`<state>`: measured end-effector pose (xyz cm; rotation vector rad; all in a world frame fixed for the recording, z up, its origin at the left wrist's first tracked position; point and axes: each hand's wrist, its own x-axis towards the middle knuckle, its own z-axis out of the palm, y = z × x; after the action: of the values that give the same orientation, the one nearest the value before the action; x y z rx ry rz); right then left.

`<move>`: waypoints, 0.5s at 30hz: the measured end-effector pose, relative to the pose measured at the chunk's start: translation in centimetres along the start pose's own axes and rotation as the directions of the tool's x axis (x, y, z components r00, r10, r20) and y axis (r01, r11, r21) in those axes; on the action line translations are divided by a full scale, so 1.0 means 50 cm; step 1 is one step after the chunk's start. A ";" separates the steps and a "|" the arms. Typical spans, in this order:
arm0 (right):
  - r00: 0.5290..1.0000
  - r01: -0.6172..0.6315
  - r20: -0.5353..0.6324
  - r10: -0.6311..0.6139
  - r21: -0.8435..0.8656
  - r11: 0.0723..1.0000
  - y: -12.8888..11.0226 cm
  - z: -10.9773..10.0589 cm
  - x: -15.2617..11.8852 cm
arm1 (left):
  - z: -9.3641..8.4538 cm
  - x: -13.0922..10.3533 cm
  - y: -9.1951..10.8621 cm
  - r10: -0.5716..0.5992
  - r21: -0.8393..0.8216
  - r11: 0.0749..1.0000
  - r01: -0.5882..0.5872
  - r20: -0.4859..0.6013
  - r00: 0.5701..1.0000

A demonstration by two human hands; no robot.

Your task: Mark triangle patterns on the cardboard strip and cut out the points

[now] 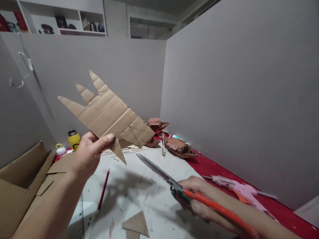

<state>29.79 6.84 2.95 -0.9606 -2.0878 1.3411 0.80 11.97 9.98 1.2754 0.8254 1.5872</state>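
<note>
My left hand pinches a cut cardboard piece by its lower edge, thumb on top, and holds it up above the table. Three pointed prongs stick out at its upper left, another spike hangs below near my thumb, and pencil lines mark its right end. In my right hand is a pair of scissors with a long red-orange handle and a green part beneath my fingers. Its blades look closed and point up-left toward the cardboard, apart from it. Cardboard scraps lie on the table below.
A red-and-black pencil lies on the white work surface. Small wooden boat models stand at the back, a pink glue gun at the right. To the left are a cardboard box and a yellow bottle. Grey partitions enclose the table.
</note>
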 end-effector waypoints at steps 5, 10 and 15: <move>0.952 0.124 -0.303 -0.052 0.223 0.967 0.021 0.015 0.005 | -0.019 0.004 0.004 -0.074 0.093 0.994 0.062 0.122 0.990; 0.817 0.230 -0.574 0.062 0.422 0.877 0.052 0.029 0.037 | 0.014 -0.024 -0.023 -0.225 0.124 0.974 0.189 0.458 0.860; 0.854 0.187 -0.515 0.074 0.437 0.880 0.039 0.049 0.044 | 0.044 -0.048 -0.065 -0.288 0.111 0.954 0.278 0.592 0.753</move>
<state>27.23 7.66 0.22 -0.9020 -1.2852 1.2908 3.83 10.85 6.72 1.4713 0.5783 0.8412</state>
